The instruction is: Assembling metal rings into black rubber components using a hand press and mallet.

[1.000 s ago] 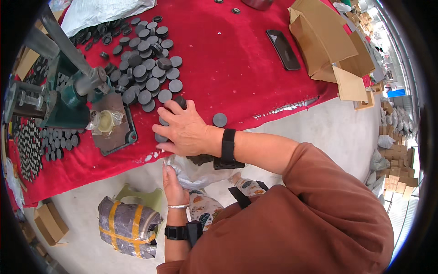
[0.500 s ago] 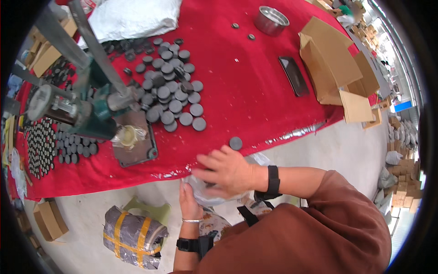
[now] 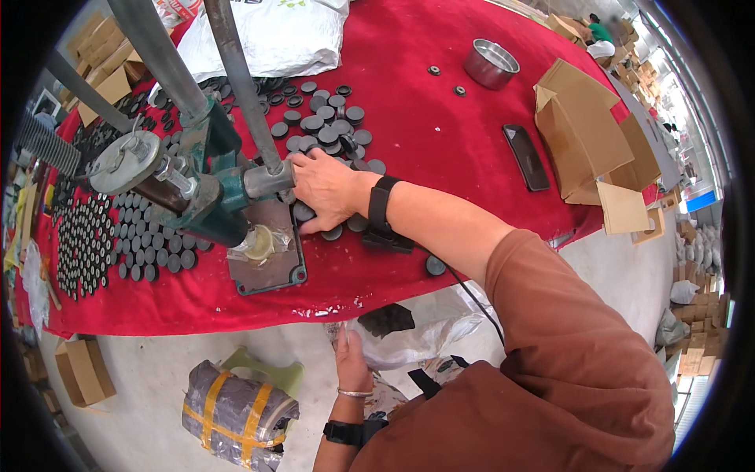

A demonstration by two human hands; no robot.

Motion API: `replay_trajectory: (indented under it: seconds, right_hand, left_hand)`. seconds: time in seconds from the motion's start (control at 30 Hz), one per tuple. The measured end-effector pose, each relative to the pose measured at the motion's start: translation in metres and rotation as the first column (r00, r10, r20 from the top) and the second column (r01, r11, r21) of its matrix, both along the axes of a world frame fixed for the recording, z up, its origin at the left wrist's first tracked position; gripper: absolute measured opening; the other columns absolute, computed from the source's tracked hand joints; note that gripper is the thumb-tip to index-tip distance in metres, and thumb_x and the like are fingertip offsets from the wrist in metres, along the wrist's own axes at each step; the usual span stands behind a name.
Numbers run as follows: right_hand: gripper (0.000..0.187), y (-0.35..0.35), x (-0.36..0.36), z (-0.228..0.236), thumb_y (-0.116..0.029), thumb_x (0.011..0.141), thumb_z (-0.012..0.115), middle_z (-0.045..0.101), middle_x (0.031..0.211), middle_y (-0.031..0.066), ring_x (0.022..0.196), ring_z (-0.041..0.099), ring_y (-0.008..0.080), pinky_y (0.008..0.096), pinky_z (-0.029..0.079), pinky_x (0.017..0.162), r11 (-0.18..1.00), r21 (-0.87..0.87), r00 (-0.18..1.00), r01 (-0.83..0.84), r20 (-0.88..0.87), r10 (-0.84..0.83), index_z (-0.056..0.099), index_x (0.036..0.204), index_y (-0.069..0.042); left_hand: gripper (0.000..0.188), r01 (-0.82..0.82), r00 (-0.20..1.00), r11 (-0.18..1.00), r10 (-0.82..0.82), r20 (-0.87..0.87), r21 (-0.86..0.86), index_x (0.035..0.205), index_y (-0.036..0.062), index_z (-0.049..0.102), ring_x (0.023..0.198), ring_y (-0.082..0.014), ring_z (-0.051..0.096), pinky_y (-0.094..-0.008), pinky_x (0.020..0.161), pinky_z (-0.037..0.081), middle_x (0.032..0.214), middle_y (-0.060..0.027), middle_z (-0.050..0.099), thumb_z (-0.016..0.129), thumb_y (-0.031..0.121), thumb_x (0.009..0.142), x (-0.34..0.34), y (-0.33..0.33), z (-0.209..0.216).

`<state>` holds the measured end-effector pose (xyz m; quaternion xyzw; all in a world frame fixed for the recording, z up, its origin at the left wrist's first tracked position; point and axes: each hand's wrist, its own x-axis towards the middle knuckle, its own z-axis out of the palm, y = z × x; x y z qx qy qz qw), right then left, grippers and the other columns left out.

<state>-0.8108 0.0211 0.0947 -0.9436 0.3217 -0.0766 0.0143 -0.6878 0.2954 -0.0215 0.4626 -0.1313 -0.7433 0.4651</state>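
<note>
My right hand [image 3: 326,189] rests on a heap of grey round caps [image 3: 338,126], thumb and fingers spread around some of them. Its fingertips are partly hidden beside the green hand press [image 3: 212,189]. Below the table edge, my left hand [image 3: 351,362] pinches the rim of a clear-white plastic bag [image 3: 429,334], which hangs open by my lap with dark contents [image 3: 387,320] inside. A single grey cap [image 3: 435,266] lies at the table's front edge, below my right wrist.
On the red cloth [image 3: 440,173] are a phone [image 3: 525,157], an open carton [image 3: 582,134], a metal bowl [image 3: 491,63] and a white sack [image 3: 267,39]. Rows of small ringed caps [image 3: 82,248] fill the left. A taped grey bundle [image 3: 236,417] sits below, beside a green stool [image 3: 267,370].
My right hand has moved from the bag's mouth forward and left onto the heap of caps. My left hand has stayed at the bag, which now gapes wider. The view has shifted slightly.
</note>
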Motion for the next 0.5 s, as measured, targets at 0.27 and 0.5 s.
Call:
replay_trajectory:
  seconds: [0.27,0.5]
  right_hand:
    - [0.034,0.039,-0.018,-0.013,-0.032,0.063,0.065,0.047,0.109,0.0125,0.097,0.048,0.0274,0.0408,0.047,0.064,0.982,0.044,0.978,0.185,0.091,-0.188,0.062,0.092,-0.014]
    - [0.032,0.061,-0.038,-0.019,-0.03,0.058,0.068,0.051,0.102,0.0131,0.092,0.051,0.0285,0.0388,0.05,0.065,0.973,0.164,0.976,0.16,0.123,-0.181,0.064,0.084,-0.012]
  left_hand:
    - [0.045,-0.004,0.998,1.0,0.005,-0.056,0.019,0.135,0.0052,0.032,0.106,-0.0194,0.051,-0.0336,0.089,0.043,0.119,-0.0085,0.051,0.043,0.024,0.095,0.0,-0.009,0.022]
    - [0.042,0.005,1.0,1.0,-0.004,0.028,-0.024,0.132,0.0052,0.034,0.11,-0.0214,0.051,-0.0358,0.092,0.043,0.123,-0.0097,0.049,0.038,0.027,0.097,-0.002,-0.008,0.014]
